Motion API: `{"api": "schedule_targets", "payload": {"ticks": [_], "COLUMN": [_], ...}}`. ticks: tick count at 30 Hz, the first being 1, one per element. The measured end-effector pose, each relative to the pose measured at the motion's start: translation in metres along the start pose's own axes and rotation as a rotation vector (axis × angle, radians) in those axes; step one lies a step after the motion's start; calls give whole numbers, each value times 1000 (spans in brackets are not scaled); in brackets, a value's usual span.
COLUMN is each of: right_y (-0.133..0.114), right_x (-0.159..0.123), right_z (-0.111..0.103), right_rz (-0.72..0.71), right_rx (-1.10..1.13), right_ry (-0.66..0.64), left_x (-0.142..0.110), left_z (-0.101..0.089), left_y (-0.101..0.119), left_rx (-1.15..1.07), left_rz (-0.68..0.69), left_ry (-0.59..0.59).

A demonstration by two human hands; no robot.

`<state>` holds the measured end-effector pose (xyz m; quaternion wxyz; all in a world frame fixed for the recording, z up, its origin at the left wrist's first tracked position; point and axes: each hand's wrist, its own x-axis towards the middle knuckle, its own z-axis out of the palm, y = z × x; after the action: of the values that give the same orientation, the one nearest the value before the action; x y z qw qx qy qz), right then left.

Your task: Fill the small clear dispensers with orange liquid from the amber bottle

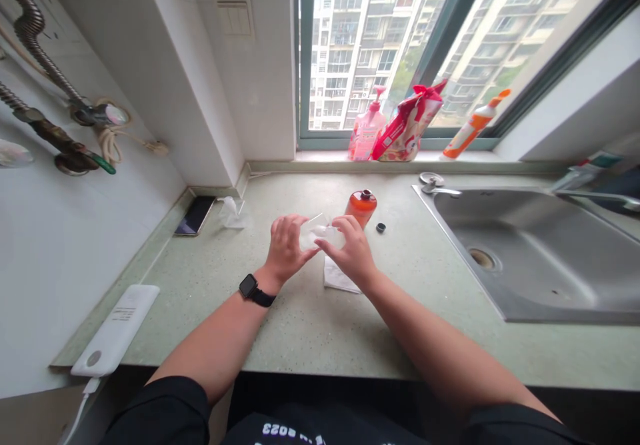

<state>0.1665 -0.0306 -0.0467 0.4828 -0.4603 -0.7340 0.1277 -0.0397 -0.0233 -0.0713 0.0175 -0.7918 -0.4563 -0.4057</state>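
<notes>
My left hand (286, 248) and my right hand (351, 252) meet above the green countertop (310, 318), both closed around a small clear plastic piece (318, 232) held between them. A black watch sits on my left wrist. Just behind my right hand stands an open orange bottle (361, 206), and its small black cap (381, 228) lies on the counter to the right. A white paper tissue (339, 278) lies under my right hand.
A steel sink (540, 258) with a tap fills the right side. A phone (195, 215) and a small clear container (233, 212) lie at the back left, a white power bank (116, 332) at the left edge. Bottles and a red packet (407, 128) stand on the windowsill.
</notes>
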Motion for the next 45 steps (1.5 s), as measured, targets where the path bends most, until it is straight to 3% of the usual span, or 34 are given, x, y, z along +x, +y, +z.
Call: {"api": "schedule_targets", "payload": {"ticks": [4,12,24,33,39,45], "right_y": [-2,8,13,14,27,15], "right_x": [-6,-16,-15,-16,-11,-15], "right_z": [8,0,-5,-6,-13,-14], "right_rz": [10,-17,-70,-245,-65,-143], "right_rx": [12,36,67,74,135,149], "right_ry": [76,172,179,130,223,44], "left_x": [-1,-3,-3,-2,0,-1], "left_z": [3,10,8,3,-2,-2], "left_y": [0,11,19,16,13,13], "left_rx": [8,53,7,-10,-8,-5], "left_rz": [45,124,118,115,96,88], "left_ry": [-19,-13,25,42,56,40]}}
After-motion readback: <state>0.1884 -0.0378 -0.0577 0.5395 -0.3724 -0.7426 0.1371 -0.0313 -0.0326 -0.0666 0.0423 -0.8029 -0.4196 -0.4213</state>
